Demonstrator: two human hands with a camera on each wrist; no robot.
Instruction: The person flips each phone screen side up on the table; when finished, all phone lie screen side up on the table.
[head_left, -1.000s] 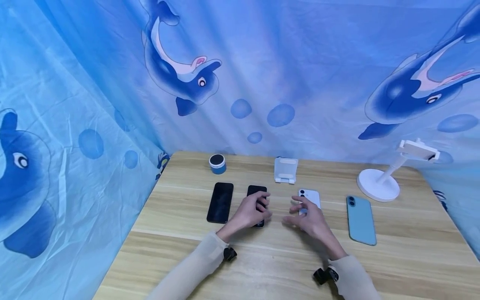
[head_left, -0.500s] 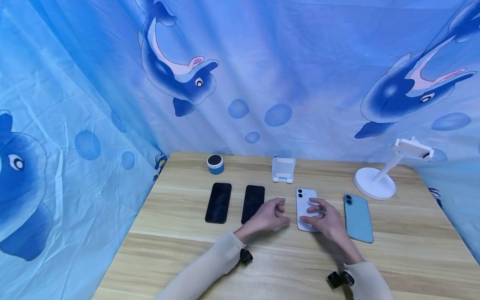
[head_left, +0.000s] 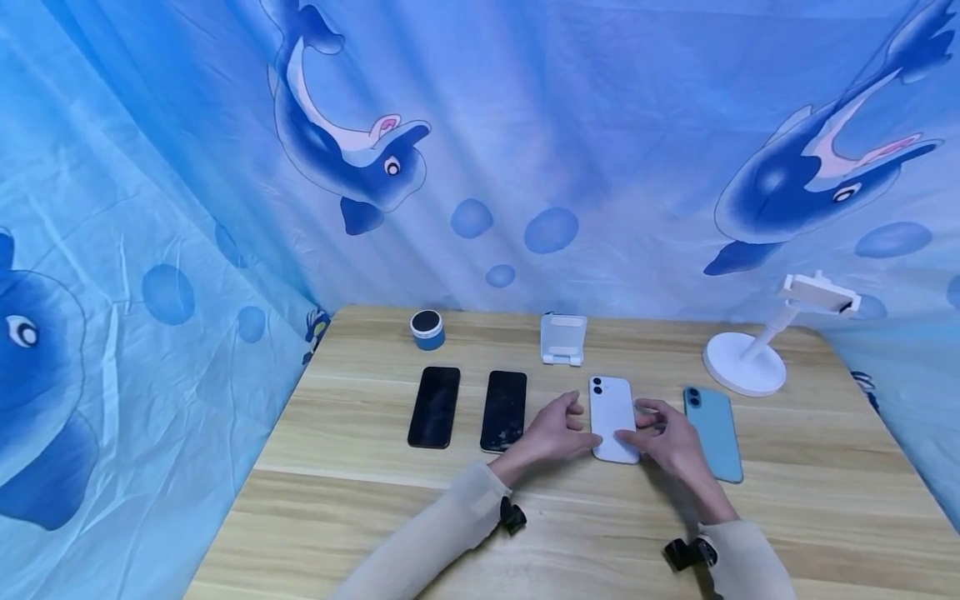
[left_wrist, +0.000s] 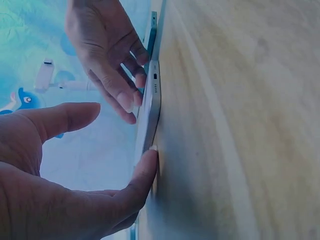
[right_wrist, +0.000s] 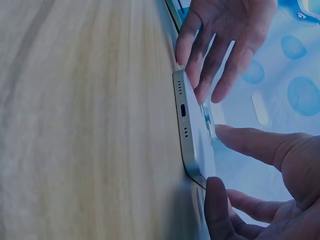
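Observation:
A white phone (head_left: 613, 408) lies back up on the table between the two hands, its camera end away from me. My left hand (head_left: 553, 432) is at its left edge, thumb tip over the near part of the back. At its right edge is my right hand (head_left: 670, 437), its thumb also over the phone. In the left wrist view, a fingertip of the left hand (left_wrist: 80, 200) meets the phone's side while the thumb is raised apart. The right wrist view shows the right hand (right_wrist: 285, 185) with fingers by the phone's edge and its thumb apart.
Two black phones (head_left: 433, 407) lie left of the hands, and a teal phone (head_left: 715, 433) lies just right. Along the back stand a small blue round speaker-like object (head_left: 427, 331), a folding phone stand (head_left: 562, 340) and a white round-based stand (head_left: 745, 365). A dolphin-print curtain (head_left: 630, 150) hangs behind.
Both hands have moved right to the white phone, the left from over the nearer black phone. The right hand has gone from over the white phone to its right edge. The view shifted slightly.

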